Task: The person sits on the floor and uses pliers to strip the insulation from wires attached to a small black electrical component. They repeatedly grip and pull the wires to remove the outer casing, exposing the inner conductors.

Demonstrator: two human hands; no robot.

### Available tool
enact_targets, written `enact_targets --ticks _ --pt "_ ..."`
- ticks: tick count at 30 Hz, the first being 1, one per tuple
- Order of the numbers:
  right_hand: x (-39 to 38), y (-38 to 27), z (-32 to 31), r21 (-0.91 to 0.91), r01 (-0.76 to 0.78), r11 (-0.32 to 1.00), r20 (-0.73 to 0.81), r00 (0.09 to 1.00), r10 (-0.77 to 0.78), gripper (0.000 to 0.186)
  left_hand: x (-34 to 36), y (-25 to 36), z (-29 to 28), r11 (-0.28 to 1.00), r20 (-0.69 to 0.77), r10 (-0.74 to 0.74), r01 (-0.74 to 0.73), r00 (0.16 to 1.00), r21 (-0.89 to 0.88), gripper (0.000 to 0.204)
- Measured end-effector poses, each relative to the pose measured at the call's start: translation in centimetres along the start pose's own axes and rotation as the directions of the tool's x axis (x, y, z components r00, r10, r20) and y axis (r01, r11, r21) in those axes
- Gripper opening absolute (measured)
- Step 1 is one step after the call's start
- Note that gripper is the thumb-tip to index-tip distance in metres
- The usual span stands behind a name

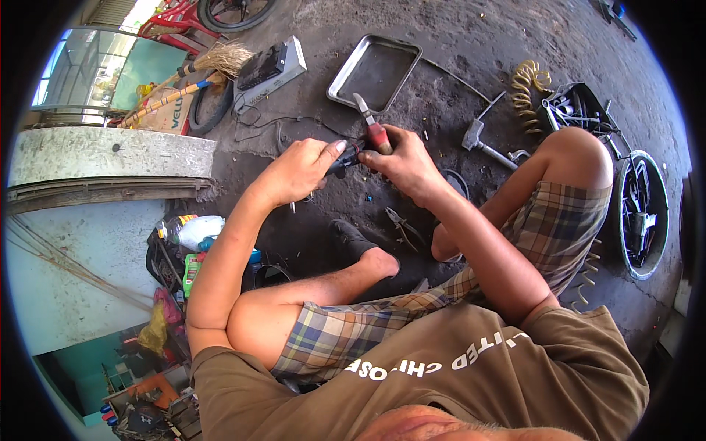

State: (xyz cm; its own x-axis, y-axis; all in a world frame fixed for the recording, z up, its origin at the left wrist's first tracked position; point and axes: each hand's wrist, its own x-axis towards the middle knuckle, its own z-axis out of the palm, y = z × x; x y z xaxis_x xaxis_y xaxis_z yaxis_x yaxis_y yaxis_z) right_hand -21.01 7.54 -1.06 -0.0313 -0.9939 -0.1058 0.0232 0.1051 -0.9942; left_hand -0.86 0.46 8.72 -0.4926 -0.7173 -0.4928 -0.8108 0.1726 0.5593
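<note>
My right hand (406, 165) grips a knife by its red handle (379, 137), with the short, curved metal blade pointing up and away from me. Its fingers also meet a dark, black part (344, 159) that my left hand (298, 173) has closed around, thumb on top. Both hands are close together above the ground, in front of my bent legs. What exactly the black part is, I cannot make out; the fingers cover much of it. A pair of pliers (401, 226) lies on the ground below my right hand.
Beyond my hands lies a metal tray (379, 70). A grey box (294, 67) with cables and a straw broom (224, 60) are at upper left. To the right are a metal tool with a long handle (475, 136), a coiled yellow hose (526, 81) and a tub of tools (623, 220).
</note>
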Motion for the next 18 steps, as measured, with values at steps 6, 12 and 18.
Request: enact_targets --ticks 6,12,18 --pt "-0.2 0.3 1.1 -0.061 0.043 0.997 -0.124 0.991 -0.05 0.045 0.1 0.5 0.3 0.991 -0.065 0.062 -0.054 0.996 0.123 0.061" --pt "-0.6 -0.1 1.2 -0.066 -0.038 0.997 -0.121 0.992 0.03 0.041 0.2 -0.1 0.8 0.993 -0.011 -0.019 0.018 1.0 -0.12 0.056" --pt "0.2 -0.5 -0.4 0.219 -0.289 0.932 -0.128 0.939 0.321 0.032 0.9 -2.6 -0.6 0.905 -0.007 0.029 -0.029 1.0 -0.425 0.047"
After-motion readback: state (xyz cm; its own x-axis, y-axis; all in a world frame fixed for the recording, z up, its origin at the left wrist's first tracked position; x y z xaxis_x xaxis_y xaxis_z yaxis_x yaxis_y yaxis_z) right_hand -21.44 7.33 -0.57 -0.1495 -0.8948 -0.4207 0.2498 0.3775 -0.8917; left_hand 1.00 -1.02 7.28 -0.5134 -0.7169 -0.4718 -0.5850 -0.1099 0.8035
